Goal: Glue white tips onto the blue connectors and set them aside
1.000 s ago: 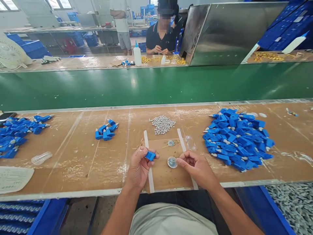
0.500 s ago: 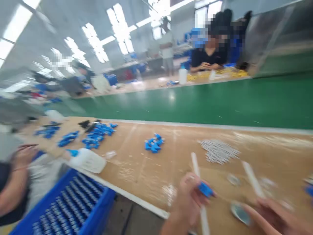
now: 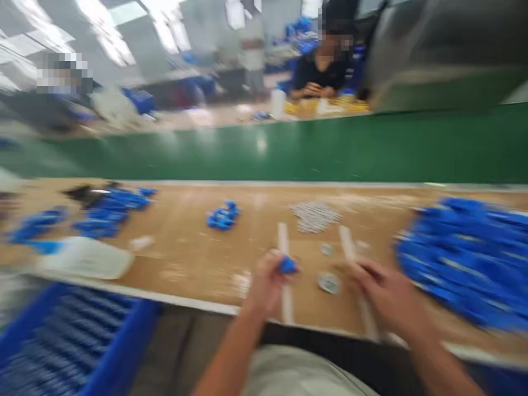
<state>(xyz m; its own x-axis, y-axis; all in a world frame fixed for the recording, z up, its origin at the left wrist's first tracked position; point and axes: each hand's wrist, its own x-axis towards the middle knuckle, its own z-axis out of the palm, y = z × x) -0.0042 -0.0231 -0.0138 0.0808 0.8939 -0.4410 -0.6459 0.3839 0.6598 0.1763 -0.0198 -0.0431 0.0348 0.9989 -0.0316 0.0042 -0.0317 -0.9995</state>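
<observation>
1. Pinching the blue piece (image 3: pixel 287 265), the left hand (image 3: pixel 266 283) had its fingers clamped on it, over the left white strip (image 3: pixel 282 236) of the counter (image 3: pixel 177 247). The piece looked small, blocky and saturated blue; blur hid its edges and finer detail.

2. Taking the round dish (image 3: pixel 329 282) as the clock's centre, the blue piece was at 10 o'clock. The dish was shallow, with a pale rim and greyish inside.

3. The right hand (image 3: pixel 381 291) was at 3 o'clock, apart from the dish and across the right white strip (image 3: pixel 346 237), hiding part of it. Its thumb and forefinger looked close, but blur made it impossible to tell whether they met or gripped anything.

4. At 12 o'clock lay a smaller clear disc (image 3: pixel 326 249), with the grey pile (image 3: pixel 315 216) beyond it.

5. Towards 3 o'clock, past the right hand, spread the large blue heap (image 3: pixel 462 264).

6. At 10 o'clock, beyond the left hand, was a small blue cluster (image 3: pixel 223 215); farther off, between 9 and 10, sat another blue heap (image 3: pixel 111 212).

7. At 9 o'clock a whitish bottle (image 3: pixel 88 258) lay on its side, above a blue crate (image 3: pixel 119 352).
</observation>
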